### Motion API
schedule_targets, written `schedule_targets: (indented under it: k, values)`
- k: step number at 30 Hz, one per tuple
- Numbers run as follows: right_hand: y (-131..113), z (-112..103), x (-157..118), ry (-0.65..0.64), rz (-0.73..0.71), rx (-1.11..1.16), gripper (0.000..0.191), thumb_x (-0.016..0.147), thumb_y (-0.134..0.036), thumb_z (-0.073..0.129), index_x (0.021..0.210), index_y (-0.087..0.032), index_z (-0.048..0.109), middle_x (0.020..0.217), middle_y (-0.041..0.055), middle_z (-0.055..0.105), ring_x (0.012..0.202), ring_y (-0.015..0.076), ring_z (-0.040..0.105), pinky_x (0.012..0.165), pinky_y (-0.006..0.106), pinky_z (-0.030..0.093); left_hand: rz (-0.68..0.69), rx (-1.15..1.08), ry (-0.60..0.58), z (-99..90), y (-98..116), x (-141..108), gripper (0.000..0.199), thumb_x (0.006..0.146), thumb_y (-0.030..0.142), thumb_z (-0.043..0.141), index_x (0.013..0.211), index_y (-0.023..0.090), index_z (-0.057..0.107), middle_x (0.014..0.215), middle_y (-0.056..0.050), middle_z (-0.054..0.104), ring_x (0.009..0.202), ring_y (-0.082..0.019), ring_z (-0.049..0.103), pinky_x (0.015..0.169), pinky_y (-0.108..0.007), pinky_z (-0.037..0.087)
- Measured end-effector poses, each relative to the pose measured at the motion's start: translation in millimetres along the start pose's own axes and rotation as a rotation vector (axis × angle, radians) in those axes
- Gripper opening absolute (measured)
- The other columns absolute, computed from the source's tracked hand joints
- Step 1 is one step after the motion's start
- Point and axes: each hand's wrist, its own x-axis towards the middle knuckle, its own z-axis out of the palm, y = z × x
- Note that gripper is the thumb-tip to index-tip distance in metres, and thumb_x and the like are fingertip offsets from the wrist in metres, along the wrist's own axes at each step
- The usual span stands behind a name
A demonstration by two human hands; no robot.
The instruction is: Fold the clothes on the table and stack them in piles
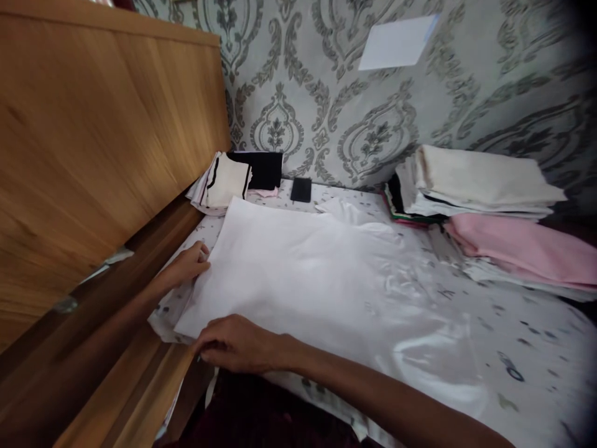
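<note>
A large white sheet-like piece [280,267] lies flat in the middle, with thin, shiny, wrinkled clear plastic [420,336] spreading out to its right. My left hand [189,262] is at the sheet's left edge, its fingers curled together with the fingertips touching that edge. At the near left corner, my right hand [237,343] reaches across with thumb and fingers pinched on the edge. Whether it grips the sheet, the plastic or both is hard to tell.
Folded cream and black cloths [229,180] and a small black square [301,190] lie at the back. Stacked cream cloths [485,177] and pink cloth [527,249] stand at right. A wooden panel [116,106] rises at left; a patterned wall [321,93] stands behind.
</note>
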Motion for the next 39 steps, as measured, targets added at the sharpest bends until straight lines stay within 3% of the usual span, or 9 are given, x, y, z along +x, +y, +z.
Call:
schedule_targets:
  k: [3, 5, 10, 16, 20, 24, 28, 32, 39]
  values:
    - [5, -25, -17, 0.166, 0.052, -0.169, 0.025, 0.092, -0.014, 0.051, 0.110, -0.015, 0.069, 0.106, 0.0080, 0.071, 0.094, 0.0158, 0.066, 0.089, 0.027, 0.049, 0.208, 0.301, 0.251, 9.3, 11, 1, 0.035, 0.084, 0.031, 0.051, 0.117, 0.019, 0.048, 0.107, -0.011, 0.064, 0.102, -0.029, 0.062, 0.082, -0.041, 0.051]
    - [16, -41, -30, 0.324, 0.149, -0.395, 0.028, 0.093, -0.012, 0.048, 0.114, -0.012, 0.067, 0.117, 0.0144, 0.068, 0.110, 0.0222, 0.062, 0.099, 0.038, 0.047, 0.395, 0.310, 0.304, 24.2, 24, 4, 0.041, 0.090, 0.031, 0.046, 0.128, 0.015, 0.045, 0.129, -0.018, 0.057, 0.124, -0.031, 0.053, 0.099, -0.047, 0.046]
    - [51, -69, -65, 0.427, 0.385, -0.749, 0.040, 0.097, -0.021, 0.048, 0.135, -0.008, 0.054, 0.149, 0.0231, 0.044, 0.141, 0.0309, 0.037, 0.113, 0.056, 0.031, 0.684, 0.241, 0.038, 60.4, 52, 21, 0.054, 0.099, 0.043, 0.038, 0.147, 0.021, 0.035, 0.159, -0.014, 0.033, 0.148, -0.022, 0.029, 0.121, -0.039, 0.027]
    - [86, -99, -128, 0.395, 0.517, -0.794, 0.046, 0.102, -0.034, 0.038, 0.143, -0.015, 0.047, 0.154, 0.0171, 0.040, 0.146, 0.0256, 0.030, 0.117, 0.052, 0.024, 0.456, 0.446, 0.080, 46.0, 25, 63, 0.057, 0.098, 0.045, 0.032, 0.147, 0.017, 0.038, 0.158, -0.013, 0.035, 0.148, -0.025, 0.028, 0.120, -0.049, 0.023]
    - [111, -138, -172, 0.585, 0.633, -0.815, 0.038, 0.100, -0.026, 0.042, 0.130, -0.011, 0.058, 0.142, 0.0184, 0.053, 0.136, 0.0262, 0.043, 0.113, 0.048, 0.031, 0.420, 0.513, 0.228, 34.4, 7, 87, 0.053, 0.097, 0.040, 0.028, 0.139, 0.014, 0.048, 0.150, -0.016, 0.047, 0.140, -0.026, 0.043, 0.114, -0.047, 0.036]
    - [135, -197, -197, 0.843, 0.754, -0.684, 0.028, 0.095, -0.017, 0.044, 0.109, -0.009, 0.067, 0.122, 0.0179, 0.064, 0.120, 0.0266, 0.053, 0.106, 0.042, 0.037, 0.518, 0.621, 0.371, 29.7, 24, 100, 0.043, 0.094, 0.032, 0.031, 0.118, 0.013, 0.061, 0.132, -0.019, 0.061, 0.122, -0.032, 0.057, 0.104, -0.049, 0.045]
    - [162, -270, -194, 0.995, 0.901, -0.565, 0.026, 0.093, -0.012, 0.046, 0.112, -0.011, 0.064, 0.119, 0.0164, 0.063, 0.113, 0.0250, 0.057, 0.102, 0.042, 0.041, 0.668, 0.733, 0.409, 21.7, 65, 127, 0.037, 0.091, 0.023, 0.035, 0.117, 0.013, 0.059, 0.130, -0.020, 0.060, 0.122, -0.032, 0.055, 0.106, -0.050, 0.041]
    - [192, -328, -171, 1.008, 1.069, -0.300, 0.029, 0.094, -0.030, 0.060, 0.119, -0.015, 0.060, 0.117, 0.0099, 0.063, 0.101, 0.0216, 0.063, 0.087, 0.042, 0.054, 0.652, 0.880, 0.346, 15.9, 99, 165, 0.040, 0.087, 0.011, 0.034, 0.119, 0.009, 0.058, 0.128, -0.022, 0.062, 0.127, -0.033, 0.051, 0.111, -0.049, 0.033]
    - [218, -352, -147, 0.961, 1.134, -0.093, 0.036, 0.095, -0.036, 0.060, 0.125, -0.017, 0.057, 0.124, 0.0093, 0.060, 0.104, 0.0220, 0.063, 0.086, 0.043, 0.055, 0.595, 1.043, 0.180, 9.8, 119, 184, 0.033, 0.090, 0.015, 0.036, 0.110, 0.009, 0.062, 0.110, -0.017, 0.067, 0.104, -0.032, 0.061, 0.098, -0.046, 0.040]
